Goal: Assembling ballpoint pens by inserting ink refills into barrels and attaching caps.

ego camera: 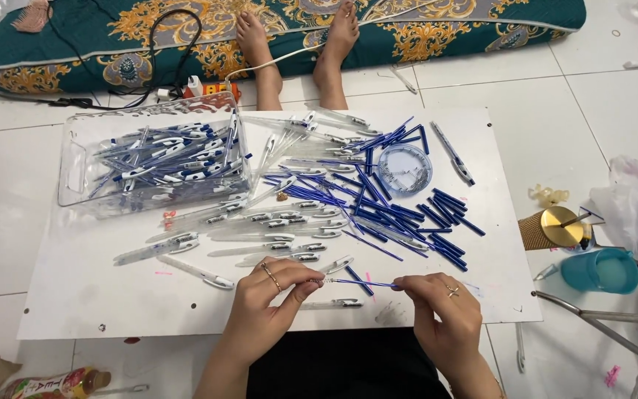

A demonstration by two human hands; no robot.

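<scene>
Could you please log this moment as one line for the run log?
left hand: pinches spring end of blue refill | right hand: pinches refill's other end | over white board | clear bin: assembled pens

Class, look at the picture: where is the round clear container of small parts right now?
In the head view, the round clear container sits on the white board, right of centre toward its far edge, ringed by loose blue refills.

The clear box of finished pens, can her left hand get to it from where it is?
Probably yes: the clear box sits open-topped on the left hand's side, with only loose pen barrels lying flat between.
</scene>
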